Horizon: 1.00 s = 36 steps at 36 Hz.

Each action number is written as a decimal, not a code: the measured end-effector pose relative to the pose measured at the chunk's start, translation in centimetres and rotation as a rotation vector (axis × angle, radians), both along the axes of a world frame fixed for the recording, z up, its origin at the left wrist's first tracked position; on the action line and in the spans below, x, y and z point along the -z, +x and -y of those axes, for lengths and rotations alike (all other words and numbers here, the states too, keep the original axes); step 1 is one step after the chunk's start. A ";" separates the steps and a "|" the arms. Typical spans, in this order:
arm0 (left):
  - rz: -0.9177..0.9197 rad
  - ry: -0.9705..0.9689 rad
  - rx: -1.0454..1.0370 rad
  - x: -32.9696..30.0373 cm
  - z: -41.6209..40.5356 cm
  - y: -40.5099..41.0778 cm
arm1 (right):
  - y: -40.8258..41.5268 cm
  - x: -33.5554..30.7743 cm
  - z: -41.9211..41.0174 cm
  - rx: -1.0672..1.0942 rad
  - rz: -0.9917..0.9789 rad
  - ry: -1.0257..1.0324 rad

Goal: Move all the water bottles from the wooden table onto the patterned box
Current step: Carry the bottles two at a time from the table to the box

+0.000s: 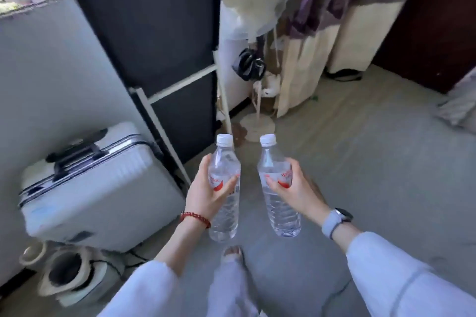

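Bottles: two, left bottle [224, 188] in left hand [206, 194], right bottle [279, 188] in right hand [296, 189]

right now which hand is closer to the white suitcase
Left. The left hand, holding a water bottle, is just right of the white suitcase; the right hand, holding the other bottle, is farther right.

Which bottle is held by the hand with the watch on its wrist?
The right bottle, gripped by the right hand; the left bottle's wrist wears red beads.
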<state>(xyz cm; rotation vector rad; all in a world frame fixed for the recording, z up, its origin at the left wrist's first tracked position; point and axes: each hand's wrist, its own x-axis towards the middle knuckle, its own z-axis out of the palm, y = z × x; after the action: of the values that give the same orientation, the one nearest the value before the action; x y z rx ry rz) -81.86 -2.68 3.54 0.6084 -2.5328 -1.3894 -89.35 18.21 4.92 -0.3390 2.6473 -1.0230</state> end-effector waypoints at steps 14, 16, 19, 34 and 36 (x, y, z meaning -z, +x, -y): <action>-0.037 -0.035 0.555 2.0 -24.4 -34.5 | -20.1 1.2 -26.2 0.598 0.055 0.012; -0.037 -0.027 0.628 1.6 -28.5 -39.4 | -23.5 0.5 -29.7 0.641 0.053 0.042; -0.041 -0.025 0.719 0.4 -34.5 -45.8 | -28.0 -0.7 -34.6 0.733 0.056 0.045; -0.061 0.007 0.964 -0.6 -65.0 -72.1 | -48.9 1.7 -60.8 1.053 0.018 -0.084; -0.055 0.017 0.954 -1.1 -69.3 -75.6 | -52.5 1.4 -65.1 1.049 0.015 -0.095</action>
<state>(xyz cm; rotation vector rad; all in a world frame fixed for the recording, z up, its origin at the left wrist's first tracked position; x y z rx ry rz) -157.45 66.66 4.66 -0.7499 -2.8633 -1.5960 -141.82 83.27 3.55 1.1515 2.7154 -1.3655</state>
